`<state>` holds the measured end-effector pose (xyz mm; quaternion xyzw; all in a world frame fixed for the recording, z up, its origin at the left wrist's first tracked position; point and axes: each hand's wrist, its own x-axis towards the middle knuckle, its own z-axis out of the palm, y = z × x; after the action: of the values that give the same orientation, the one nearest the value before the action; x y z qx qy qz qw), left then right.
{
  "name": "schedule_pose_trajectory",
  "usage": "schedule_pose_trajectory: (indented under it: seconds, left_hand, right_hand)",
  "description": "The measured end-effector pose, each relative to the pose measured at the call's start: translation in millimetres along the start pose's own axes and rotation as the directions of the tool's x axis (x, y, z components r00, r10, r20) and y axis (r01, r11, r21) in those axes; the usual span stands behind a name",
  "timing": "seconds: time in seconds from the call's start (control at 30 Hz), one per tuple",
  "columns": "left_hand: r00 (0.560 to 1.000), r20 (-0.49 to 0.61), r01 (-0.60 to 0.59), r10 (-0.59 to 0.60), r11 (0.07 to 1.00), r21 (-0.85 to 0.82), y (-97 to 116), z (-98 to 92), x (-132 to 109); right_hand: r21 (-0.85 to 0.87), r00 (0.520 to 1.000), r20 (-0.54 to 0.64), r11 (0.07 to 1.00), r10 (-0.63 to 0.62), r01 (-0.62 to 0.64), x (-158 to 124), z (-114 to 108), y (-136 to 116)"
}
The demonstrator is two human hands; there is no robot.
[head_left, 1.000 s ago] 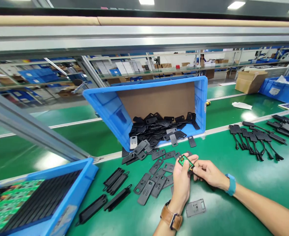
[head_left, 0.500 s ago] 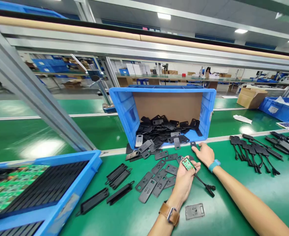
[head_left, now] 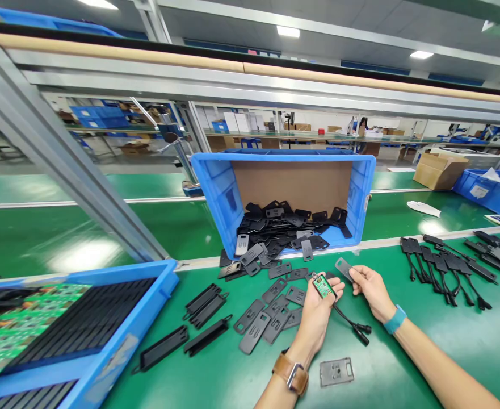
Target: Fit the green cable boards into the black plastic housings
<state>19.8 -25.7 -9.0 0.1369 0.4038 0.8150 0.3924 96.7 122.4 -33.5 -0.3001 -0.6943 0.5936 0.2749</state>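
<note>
My left hand (head_left: 320, 309) is closed around a black case with a green circuit board (head_left: 324, 286) showing in it. A black cable (head_left: 354, 328) with two plug ends trails from that case to the right. Between the thumb and fingers of my right hand (head_left: 371, 289) is a flat black plastic cover (head_left: 343, 268) with a slot at one end, held just right of the case. Loose black covers (head_left: 256, 332) lie left of my left hand. A single cover (head_left: 337, 372) rests on the green table nearer to me.
A blue bin (head_left: 213, 196) lies on its side behind, with black covers spilling out. At left, a blue tray (head_left: 147, 309) holds circuit boards and black casings. Several casings (head_left: 207, 335) lie beside it. Finished-looking cabled units (head_left: 441, 264) lie at right. A metal frame (head_left: 105, 187) crosses the left.
My right hand has lifted the cover off the table near the bin's front corner and brought it toward me, slightly right. My left hand still holds the case, almost in place.
</note>
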Motion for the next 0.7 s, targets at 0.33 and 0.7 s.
schedule_pose_trajectory:
  seconds: [0.33, 0.7]
  left_hand:
    - [0.918, 0.173, -0.393, 0.357, 0.762, 0.514, 11, 8.6, -12]
    - [0.249, 0.965, -0.905, 0.078, -0.335, 0.260, -17, 54.0, -66]
  right_hand:
    - [0.267, 0.995, -0.067, 0.960, -0.074, 0.089, -23, 4, -9]
    - [0.164, 0.996, -0.076, 0.985, -0.037, 0.049, -9, -10, 6]
